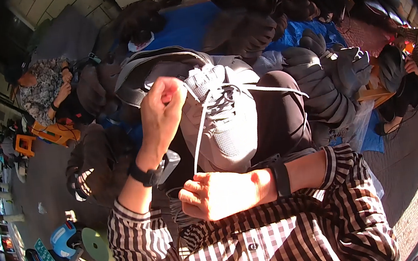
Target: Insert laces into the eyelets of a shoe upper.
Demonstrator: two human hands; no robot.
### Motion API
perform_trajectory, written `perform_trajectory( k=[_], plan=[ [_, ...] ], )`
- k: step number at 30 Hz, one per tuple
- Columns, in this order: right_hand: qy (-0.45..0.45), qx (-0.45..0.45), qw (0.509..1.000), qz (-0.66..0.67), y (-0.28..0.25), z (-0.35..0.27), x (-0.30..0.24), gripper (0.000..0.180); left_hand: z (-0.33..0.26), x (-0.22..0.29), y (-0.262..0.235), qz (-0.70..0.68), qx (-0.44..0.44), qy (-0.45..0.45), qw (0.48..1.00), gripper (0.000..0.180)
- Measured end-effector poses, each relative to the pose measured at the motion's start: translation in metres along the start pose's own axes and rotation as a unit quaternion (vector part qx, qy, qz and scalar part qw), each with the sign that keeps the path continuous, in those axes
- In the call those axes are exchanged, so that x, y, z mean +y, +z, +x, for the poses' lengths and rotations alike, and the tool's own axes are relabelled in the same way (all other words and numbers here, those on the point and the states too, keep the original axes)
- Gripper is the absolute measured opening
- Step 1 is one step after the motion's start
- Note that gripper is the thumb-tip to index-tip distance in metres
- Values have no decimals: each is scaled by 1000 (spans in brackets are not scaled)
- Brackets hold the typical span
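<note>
A grey mesh sneaker (221,121) rests on my lap, toe toward me. My left hand (161,111) is closed at the shoe's lace area, gripping the upper near the eyelets. A white shoelace (200,134) runs taut from the eyelets down to my right hand (217,194), which pinches its end in a closed fist just below the shoe. A second lace end (277,88) trails off to the right over my dark trouser leg.
Piles of dark shoes (325,79) lie on a blue tarp (191,25) ahead and to the right. One person (45,90) sits at the left, another (413,71) at the right. Orange stools (25,144) and scooters (57,253) stand at the left.
</note>
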State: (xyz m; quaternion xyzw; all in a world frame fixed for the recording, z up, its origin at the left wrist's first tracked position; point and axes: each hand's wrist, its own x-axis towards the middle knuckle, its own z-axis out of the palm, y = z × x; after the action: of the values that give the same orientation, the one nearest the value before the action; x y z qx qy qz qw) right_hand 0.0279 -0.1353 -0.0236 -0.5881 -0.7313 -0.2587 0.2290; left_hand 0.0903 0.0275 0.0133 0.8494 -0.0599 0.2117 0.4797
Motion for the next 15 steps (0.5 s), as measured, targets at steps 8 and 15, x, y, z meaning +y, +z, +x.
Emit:
perform_trajectory(
  k=[8,15],
  plan=[
    [41,-74,996,26,-11,-5,10,23,-44,10,8,146,-110,-33,983,17],
    [404,128,896,135,-59,-48,71,19,-39,-2,-11,-91,-188,-119,971,4]
  ],
)
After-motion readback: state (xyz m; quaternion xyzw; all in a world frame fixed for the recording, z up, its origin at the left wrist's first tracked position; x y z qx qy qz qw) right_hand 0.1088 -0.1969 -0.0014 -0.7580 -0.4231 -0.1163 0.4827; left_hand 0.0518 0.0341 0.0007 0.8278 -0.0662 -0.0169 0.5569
